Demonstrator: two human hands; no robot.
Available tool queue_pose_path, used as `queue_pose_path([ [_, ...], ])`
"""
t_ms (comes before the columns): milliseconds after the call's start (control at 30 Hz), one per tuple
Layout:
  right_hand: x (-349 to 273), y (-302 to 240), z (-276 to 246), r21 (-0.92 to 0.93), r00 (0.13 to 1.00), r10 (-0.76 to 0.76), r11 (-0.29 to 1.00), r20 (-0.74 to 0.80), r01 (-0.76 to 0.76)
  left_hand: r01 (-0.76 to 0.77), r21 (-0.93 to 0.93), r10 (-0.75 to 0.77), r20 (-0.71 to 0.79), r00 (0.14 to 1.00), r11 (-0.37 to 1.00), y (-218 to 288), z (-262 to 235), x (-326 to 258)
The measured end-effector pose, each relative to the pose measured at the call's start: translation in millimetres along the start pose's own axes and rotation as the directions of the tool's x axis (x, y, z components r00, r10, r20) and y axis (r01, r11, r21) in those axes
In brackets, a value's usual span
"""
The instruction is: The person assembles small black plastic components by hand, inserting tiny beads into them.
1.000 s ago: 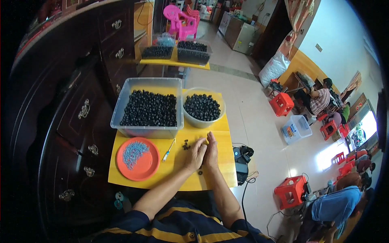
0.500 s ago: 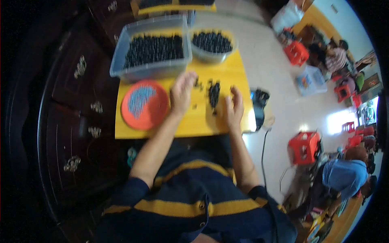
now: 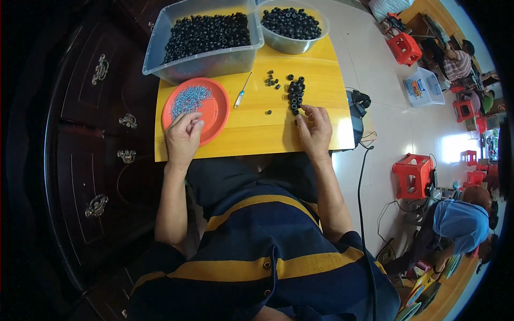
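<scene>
My left hand (image 3: 183,136) is over the near-left rim of a round orange plate (image 3: 218,120), its fingers curled and thumb drawn in; whatever lies between the fingertips is hidden. Small blue-grey metal pins (image 3: 188,100) lie heaped in that plate. My right hand (image 3: 317,129) rests at the table's right side, thumb and forefinger slightly apart at the near end of a cluster of black ring-shaped parts (image 3: 295,96). A few smaller black pieces (image 3: 272,81) lie loose left of the cluster. Between plate and loose pieces is a thin screwdriver (image 3: 240,97) with a pale handle.
On the yellow table (image 3: 251,140), a rectangular clear bin (image 3: 206,63) and a round clear tub (image 3: 293,46) hold many black parts at the back. Dark drawers (image 3: 80,182) stand at the left. Red stools (image 3: 411,176) and other people are off to the right.
My left hand has moved from the loose black pieces to the orange plate, uncovering the screwdriver. The right hand has stayed by the black cluster, and the whole view has shifted.
</scene>
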State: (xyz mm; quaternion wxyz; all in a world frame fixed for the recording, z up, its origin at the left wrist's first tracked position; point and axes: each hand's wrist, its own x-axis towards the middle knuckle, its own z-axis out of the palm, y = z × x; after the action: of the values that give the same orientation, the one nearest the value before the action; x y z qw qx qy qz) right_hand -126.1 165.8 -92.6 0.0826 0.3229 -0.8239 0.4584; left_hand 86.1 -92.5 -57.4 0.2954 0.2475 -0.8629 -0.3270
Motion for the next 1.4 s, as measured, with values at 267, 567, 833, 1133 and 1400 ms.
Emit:
queue_pose_path([
  [267,0.4,-3.6,0.5,-0.158,0.997,0.028,0.987,0.071,-0.017,-0.043,0.233,0.023,0.086,0.996,0.971,-16.9,-8.5,9.5],
  [567,3.6,-1.3,-0.1,-0.105,0.997,0.063,0.993,0.049,-0.057,-0.108,0.244,0.053,0.221,0.974,0.964,-8.5,3.6,31.3],
  [833,1.0,-0.3,-5.1,-0.112,0.995,0.066,0.992,0.071,-0.058,-0.257,0.216,0.18,0.322,0.929,0.942,-10.2,26.2,46.4],
  [1133,1.5,7.6,-11.4,-0.006,0.996,0.067,0.998,0.062,-0.066,-0.169,0.191,0.084,0.388,0.918,0.967,-0.3,36.3,51.1],
  [1400,2.2,27.7,-8.8,0.588,0.944,0.298,0.743,0.137,-0.32,-0.183,0.085,0.162,0.209,0.964,0.98,9.6,28.5,59.1],
])
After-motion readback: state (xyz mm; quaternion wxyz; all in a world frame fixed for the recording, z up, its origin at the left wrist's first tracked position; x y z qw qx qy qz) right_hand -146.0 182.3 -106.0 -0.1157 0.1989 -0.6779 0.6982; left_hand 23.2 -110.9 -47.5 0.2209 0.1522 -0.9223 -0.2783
